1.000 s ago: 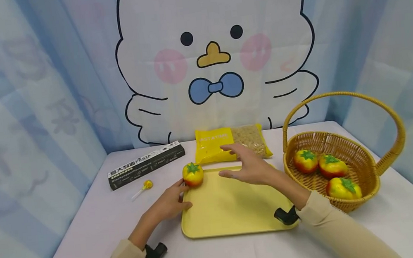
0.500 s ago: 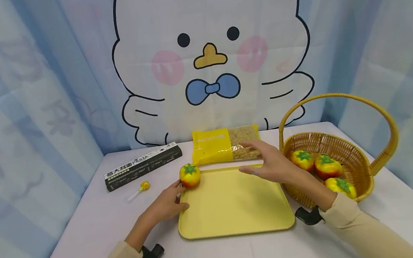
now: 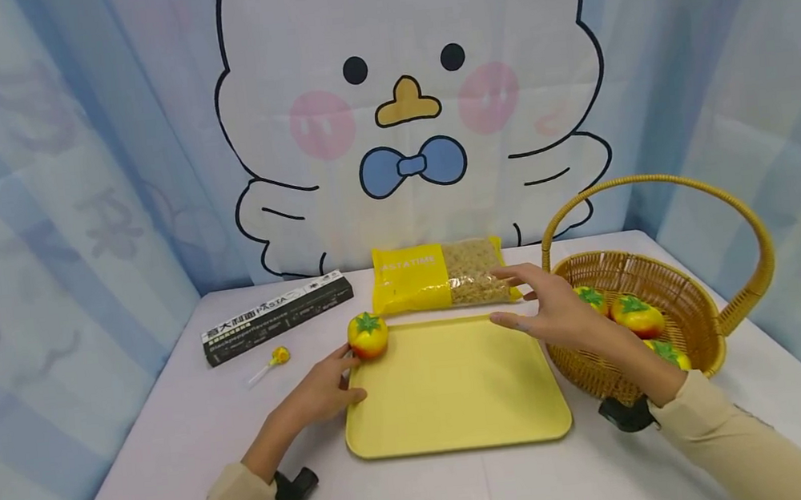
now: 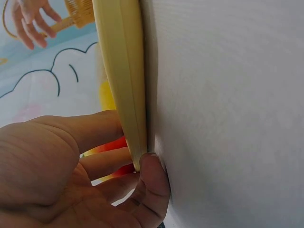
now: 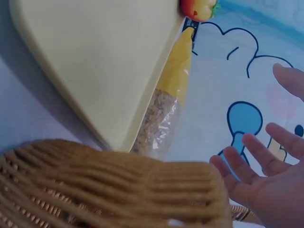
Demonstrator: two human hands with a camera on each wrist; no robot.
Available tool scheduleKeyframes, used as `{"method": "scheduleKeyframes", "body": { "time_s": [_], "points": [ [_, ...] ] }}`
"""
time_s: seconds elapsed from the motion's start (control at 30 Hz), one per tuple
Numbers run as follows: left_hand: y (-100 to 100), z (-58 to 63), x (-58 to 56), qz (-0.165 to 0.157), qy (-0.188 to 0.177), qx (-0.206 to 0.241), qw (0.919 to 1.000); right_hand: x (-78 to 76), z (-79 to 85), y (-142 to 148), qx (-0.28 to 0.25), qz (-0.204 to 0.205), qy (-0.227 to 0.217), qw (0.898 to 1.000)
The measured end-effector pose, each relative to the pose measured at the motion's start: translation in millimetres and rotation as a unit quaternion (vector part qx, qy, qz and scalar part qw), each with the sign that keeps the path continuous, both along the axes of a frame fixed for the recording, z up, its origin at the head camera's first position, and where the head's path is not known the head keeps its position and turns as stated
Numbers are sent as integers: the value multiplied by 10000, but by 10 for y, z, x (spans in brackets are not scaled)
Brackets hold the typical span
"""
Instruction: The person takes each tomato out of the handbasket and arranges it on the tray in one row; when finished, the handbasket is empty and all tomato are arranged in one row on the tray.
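My left hand [image 3: 321,388] rests at the left edge of a yellow tray [image 3: 457,389], its fingers loosely bent about the rim. Its forward fingertips reach a yellow-red toy persimmon [image 3: 368,336] with a green leaf top, at the tray's far left corner. One finger curls at the rim's outer side in the left wrist view, beside the tray edge [image 4: 124,80]. My right hand [image 3: 551,309] hangs in the air with spread fingers and holds nothing. In the head view it overlaps the left side of a wicker basket [image 3: 627,270], partly hiding several toy persimmons [image 3: 637,316] inside.
Behind the tray lies a yellow bag of pasta [image 3: 411,279]. A long black pasta box [image 3: 277,318] and a yellow lollipop [image 3: 279,356] lie to the left. The basket's tall handle [image 3: 754,232] arches up at the right. A printed curtain [image 3: 419,216] stands behind the table.
My right hand has moved right, from over the tray to beside the basket. My left hand and the persimmon at the tray corner have stayed in place.
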State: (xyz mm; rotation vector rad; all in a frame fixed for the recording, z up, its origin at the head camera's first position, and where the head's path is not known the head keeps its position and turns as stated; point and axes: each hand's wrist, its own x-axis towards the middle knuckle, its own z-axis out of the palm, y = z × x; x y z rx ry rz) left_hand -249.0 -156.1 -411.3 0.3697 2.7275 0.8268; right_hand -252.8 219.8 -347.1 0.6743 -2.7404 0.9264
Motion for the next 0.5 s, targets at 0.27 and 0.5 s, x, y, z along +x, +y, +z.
{"method": "scheduleKeyframes", "body": {
  "time_s": [0.27,0.5],
  "points": [
    [3,-26,-9,45,4,-31,10000,0,-7,150,115,-127,227,9996],
    [9,-24,-15,28,23,-17,10000,1,-18,291,247,-292,416,9984]
  ]
}}
